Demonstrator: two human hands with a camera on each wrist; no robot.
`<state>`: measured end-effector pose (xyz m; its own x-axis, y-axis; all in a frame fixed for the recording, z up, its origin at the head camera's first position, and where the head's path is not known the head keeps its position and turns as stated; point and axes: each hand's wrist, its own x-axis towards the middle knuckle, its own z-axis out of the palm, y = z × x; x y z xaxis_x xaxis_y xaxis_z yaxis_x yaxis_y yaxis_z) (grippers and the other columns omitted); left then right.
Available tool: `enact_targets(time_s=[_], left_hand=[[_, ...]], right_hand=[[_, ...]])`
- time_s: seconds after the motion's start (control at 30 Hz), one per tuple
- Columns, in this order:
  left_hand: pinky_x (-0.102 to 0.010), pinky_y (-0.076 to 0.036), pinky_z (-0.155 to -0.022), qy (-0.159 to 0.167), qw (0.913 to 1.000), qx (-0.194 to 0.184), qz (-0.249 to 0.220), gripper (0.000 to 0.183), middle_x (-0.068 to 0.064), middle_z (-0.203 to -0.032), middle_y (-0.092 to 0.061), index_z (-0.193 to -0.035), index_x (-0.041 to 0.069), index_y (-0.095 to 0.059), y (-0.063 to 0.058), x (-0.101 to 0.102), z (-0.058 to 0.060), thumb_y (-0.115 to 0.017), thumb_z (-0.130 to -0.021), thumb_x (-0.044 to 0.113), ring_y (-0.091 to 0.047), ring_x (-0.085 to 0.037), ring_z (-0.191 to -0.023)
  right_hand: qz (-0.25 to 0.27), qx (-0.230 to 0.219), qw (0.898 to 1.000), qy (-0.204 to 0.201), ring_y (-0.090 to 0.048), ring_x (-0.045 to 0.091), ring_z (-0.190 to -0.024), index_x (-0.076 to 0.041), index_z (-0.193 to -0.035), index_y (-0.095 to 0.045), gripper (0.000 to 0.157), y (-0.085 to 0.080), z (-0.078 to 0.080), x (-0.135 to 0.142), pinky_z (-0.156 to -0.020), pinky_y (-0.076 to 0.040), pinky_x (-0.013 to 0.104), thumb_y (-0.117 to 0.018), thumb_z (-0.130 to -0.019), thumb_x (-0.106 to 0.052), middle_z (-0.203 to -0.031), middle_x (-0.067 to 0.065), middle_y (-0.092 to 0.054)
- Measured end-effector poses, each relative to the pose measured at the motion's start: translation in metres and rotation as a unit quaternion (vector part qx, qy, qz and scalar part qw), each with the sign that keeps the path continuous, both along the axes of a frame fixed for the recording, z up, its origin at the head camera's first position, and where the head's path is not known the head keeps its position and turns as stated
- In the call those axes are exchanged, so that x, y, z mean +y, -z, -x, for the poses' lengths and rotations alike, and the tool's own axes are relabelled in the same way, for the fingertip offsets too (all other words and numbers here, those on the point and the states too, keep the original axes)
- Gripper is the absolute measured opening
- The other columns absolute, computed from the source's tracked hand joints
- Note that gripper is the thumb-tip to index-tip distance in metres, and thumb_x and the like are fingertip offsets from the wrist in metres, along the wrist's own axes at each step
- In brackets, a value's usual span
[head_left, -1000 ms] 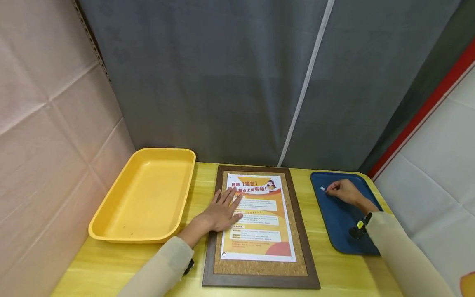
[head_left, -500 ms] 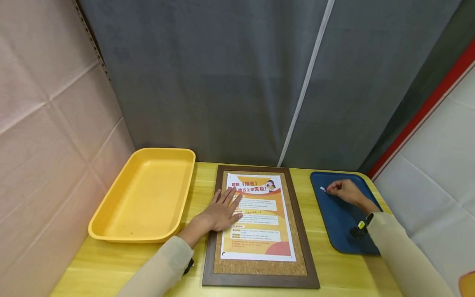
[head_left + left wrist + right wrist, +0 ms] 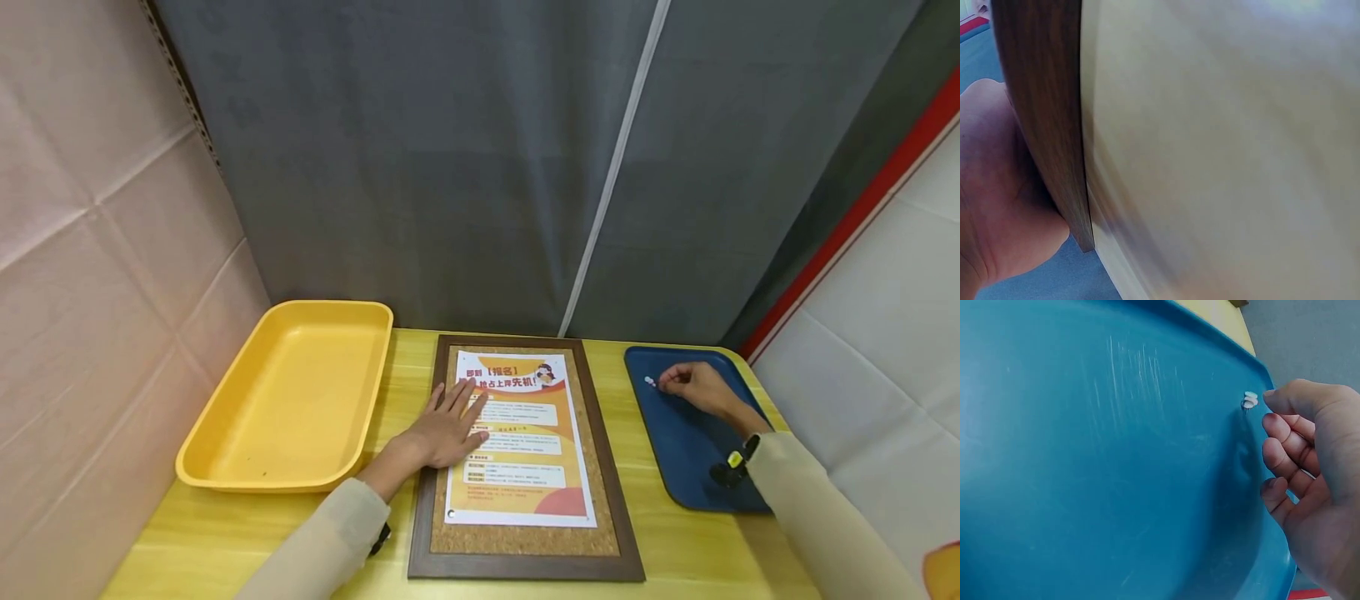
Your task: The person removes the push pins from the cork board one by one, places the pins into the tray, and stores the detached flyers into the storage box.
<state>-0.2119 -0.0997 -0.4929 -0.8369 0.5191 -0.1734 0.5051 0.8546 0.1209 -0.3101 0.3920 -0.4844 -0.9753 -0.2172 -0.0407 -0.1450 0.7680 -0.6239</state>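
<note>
My left hand [image 3: 444, 435] lies flat with spread fingers on a printed orange-and-white poster [image 3: 517, 497], over the left side of a wood-framed corkboard [image 3: 525, 542]. A small round white tack head [image 3: 452, 514] shows at the poster's lower left corner. In the left wrist view, the heel of that hand is beside the board's brown frame [image 3: 1047, 94]. On the blue tray [image 3: 1104, 506], my right hand [image 3: 697, 387] has bent fingers, with its thumb tip right beside a few small white-headed pins [image 3: 1250, 400]. I cannot tell whether a pin is between those fingers.
A large yellow tray [image 3: 300, 400] stands left of the corkboard on the yellow wood-patterned table [image 3: 390, 550]. A grey curtain [image 3: 450, 167] hangs behind the table, with pale cloth walls [image 3: 97, 333] on the left and white ones on the right.
My right fingers have shifted very slightly at the white pins, and the pins now sit closer against the fingertips. The left hand stays where it was on the poster.
</note>
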Motion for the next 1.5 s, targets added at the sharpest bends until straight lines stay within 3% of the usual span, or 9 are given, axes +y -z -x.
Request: enact_targets(time_s=[0.3,0.5,0.93,1.2,1.5], left_hand=[[-0.061,0.0,-0.13,-0.003,1.0,-0.007,0.0,0.075,-0.016,-0.178,0.004,-0.172,0.014,-0.005,0.002,-0.002,0.002,-0.025,-0.114,0.057,0.002,-0.035,-0.165],[-0.059,0.005,-0.13,-0.007,0.9998,-0.017,0.003,0.076,-0.014,-0.178,0.01,-0.172,0.017,0.0,0.007,-0.003,0.005,-0.023,-0.113,0.058,0.007,-0.032,-0.165],[-0.06,-0.001,-0.13,-0.002,1.0,-0.003,-0.004,0.075,-0.017,-0.178,0.002,-0.172,0.013,-0.007,0.001,-0.003,0.001,-0.026,-0.114,0.056,0.001,-0.035,-0.165],[-0.061,-0.003,-0.13,0.0,1.0,0.001,-0.001,0.075,-0.017,-0.178,0.001,-0.172,0.013,-0.007,-0.001,-0.003,0.001,-0.025,-0.114,0.057,0.0,-0.035,-0.165],[-0.062,-0.002,-0.13,0.0,1.0,-0.006,-0.003,0.075,-0.017,-0.178,0.002,-0.172,0.013,-0.006,-0.001,-0.003,0.0,-0.024,-0.114,0.057,0.001,-0.035,-0.165]], right_hand=[[0.014,0.026,0.999,-0.035,-0.061,0.013,-0.08,-0.004,-0.103,-0.078,0.016,-0.007,-0.004,-0.018,-0.071,-0.05,0.024,-0.075,-0.101,-0.019,-0.092,0.003,-0.073],[0.027,0.042,0.996,-0.069,-0.061,0.01,-0.077,-0.002,-0.1,-0.078,0.011,-0.012,-0.008,-0.035,-0.069,-0.051,0.024,-0.075,-0.099,-0.013,-0.089,0.003,-0.073],[0.051,0.044,0.986,-0.152,-0.061,0.011,-0.076,0.001,-0.102,-0.077,0.007,-0.023,-0.021,-0.074,-0.067,-0.051,0.023,-0.072,-0.099,-0.002,-0.091,0.012,-0.075],[0.052,0.063,0.979,-0.189,-0.057,0.009,-0.072,-0.003,-0.099,-0.078,0.004,-0.025,-0.027,-0.095,-0.063,-0.048,0.025,-0.076,-0.096,-0.005,-0.084,-0.004,-0.071],[0.068,0.061,0.971,-0.221,-0.054,0.01,-0.067,-0.009,-0.097,-0.079,0.003,-0.025,-0.037,-0.116,-0.06,-0.045,0.024,-0.079,-0.095,-0.007,-0.082,-0.004,-0.071]])
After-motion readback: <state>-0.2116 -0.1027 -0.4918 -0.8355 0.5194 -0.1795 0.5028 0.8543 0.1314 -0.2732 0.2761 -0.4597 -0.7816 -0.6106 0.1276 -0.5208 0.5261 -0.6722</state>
